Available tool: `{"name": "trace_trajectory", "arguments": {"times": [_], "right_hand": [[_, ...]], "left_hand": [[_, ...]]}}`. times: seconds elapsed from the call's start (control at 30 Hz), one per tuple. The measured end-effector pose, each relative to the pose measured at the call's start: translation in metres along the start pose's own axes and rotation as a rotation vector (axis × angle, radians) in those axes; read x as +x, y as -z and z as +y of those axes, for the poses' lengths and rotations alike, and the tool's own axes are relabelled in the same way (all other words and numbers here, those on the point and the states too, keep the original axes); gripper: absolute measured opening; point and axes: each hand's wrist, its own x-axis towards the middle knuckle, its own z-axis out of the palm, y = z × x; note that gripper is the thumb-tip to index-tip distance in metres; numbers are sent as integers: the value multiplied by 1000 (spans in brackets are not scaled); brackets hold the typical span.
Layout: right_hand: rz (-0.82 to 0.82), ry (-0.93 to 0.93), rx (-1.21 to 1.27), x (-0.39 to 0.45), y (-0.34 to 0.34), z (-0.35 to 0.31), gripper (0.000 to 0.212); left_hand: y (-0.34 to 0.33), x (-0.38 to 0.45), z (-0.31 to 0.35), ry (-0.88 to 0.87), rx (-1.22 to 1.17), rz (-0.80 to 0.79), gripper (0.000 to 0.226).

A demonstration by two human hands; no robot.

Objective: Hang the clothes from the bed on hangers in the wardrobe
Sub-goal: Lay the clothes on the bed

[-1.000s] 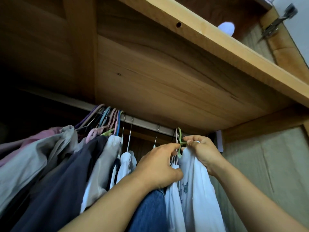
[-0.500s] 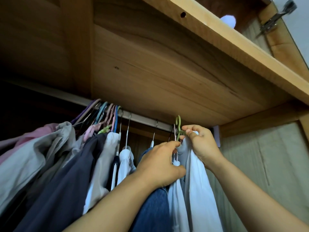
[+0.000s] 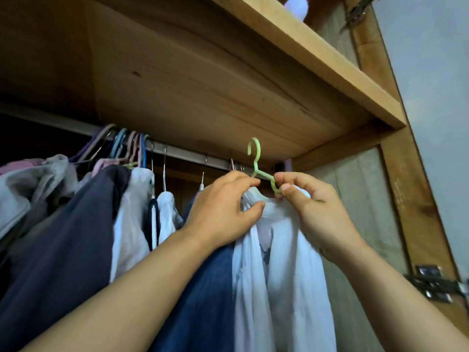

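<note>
A light green plastic hanger carries a white garment. Its hook stands free in front of the metal wardrobe rail, just below the shelf's underside, and is not on the rail. My left hand grips the garment's collar and the hanger's left shoulder. My right hand pinches the hanger's right arm together with the cloth. The lower part of the hanger is hidden inside the garment.
Several clothes hang on the rail: a dark navy garment, white shirts, blue jeans. Coloured hanger hooks crowd the rail's left. A wooden shelf runs overhead; the wardrobe's side panel is right, with a door hinge.
Both hands have lifted the green hanger with the white garment up and out from among the hung clothes; its hook now stands higher, free of the rail.
</note>
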Motion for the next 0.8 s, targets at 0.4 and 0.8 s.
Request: {"name": "trace_trajectory", "arguments": {"times": [0.4,0.8], "right_hand": [[101,-36,190,-136,121,-78,33],[68,-91,-855,-260,203,-172,49]], "left_hand": [[-28,-15,85,11,-19,-149,51],[-15,-122,201,-220,-113,186,31]]}}
